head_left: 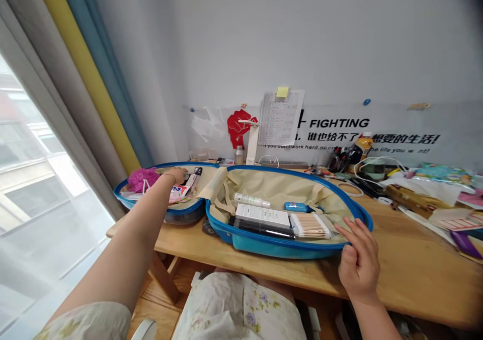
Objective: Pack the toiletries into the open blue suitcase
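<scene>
A blue suitcase [287,249] with a beige lining lies spread wide on the wooden table. My left hand [176,174] reaches into its left half, at the far side; what its fingertips do is too small to make out. Near it are a purple bath puff [142,180], a toothpaste box [178,191] and a dark item with a white label [193,180]. My right hand [360,259] rests at the right half's rim with fingers stretched apart, holding nothing. That half holds a white bottle [252,200], a blue bottle [296,207], a white box [262,216] and a pack of cotton swabs [311,226].
Behind the suitcase stand a white lamp [252,141] and a silver bottle [239,155]. Pens [335,160], a yellow-labelled bottle [363,146], a white cable [377,160] and a brown case [411,200] crowd the table's right side. A curtained window is at left.
</scene>
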A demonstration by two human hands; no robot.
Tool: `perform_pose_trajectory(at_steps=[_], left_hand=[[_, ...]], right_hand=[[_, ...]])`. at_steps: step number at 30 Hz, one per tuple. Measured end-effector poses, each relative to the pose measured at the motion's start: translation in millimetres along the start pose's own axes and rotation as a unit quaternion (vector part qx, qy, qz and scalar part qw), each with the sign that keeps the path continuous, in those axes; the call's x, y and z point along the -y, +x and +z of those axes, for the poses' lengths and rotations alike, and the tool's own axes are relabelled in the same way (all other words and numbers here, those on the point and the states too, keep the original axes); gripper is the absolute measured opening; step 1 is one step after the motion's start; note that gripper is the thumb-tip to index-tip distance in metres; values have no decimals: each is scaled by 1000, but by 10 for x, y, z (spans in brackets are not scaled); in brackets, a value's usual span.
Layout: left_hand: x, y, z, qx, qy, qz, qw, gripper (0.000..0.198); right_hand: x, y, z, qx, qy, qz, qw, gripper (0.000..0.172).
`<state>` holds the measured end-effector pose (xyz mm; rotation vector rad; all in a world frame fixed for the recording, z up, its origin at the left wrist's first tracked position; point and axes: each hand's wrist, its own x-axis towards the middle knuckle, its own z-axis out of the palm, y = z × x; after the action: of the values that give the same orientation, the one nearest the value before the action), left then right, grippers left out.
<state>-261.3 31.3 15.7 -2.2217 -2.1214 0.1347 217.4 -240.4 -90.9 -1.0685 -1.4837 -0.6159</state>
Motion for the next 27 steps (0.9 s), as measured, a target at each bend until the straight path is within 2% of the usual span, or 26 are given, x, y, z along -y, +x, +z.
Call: perform_pose_trajectory(at_steps=[4,8,12,15,18,21,23,25,27], left_hand=[[4,66,-55,37,24,9,999,35],[-1,-46,-31,31,37,3,999,36],[-105,-232,-22,-42,39,-7,998,37],[-267,-314,-166,-122,29,-1,992,43],[-558,-354,-407,-183,15,45,982,50],[-1009,-414,-606,-198,1,142,970,54],[-1372,-473,-665,-176,-8,256,951,56],[-1734,-522,-657,-129,-14,357,925,56],[-2047,-539,-589,-76,-21,396,915,56]], right_hand=[[-7,-11,-4,1,-3,9,1000,37],[-8,-25,-4,4,-11,28,1000,38],[-2,-32,-6,3,-5,39,999,39],[1,-29,-10,8,-3,42,999,38],[1,-20,-10,5,-2,27,1000,36],[3,-12,-5,2,-6,14,1000,36],[7,-9,-1,4,-6,11,1000,36],[11,-6,0,1,-3,6,1000,35],[14,-6,-3,-1,-1,2,1000,34]])
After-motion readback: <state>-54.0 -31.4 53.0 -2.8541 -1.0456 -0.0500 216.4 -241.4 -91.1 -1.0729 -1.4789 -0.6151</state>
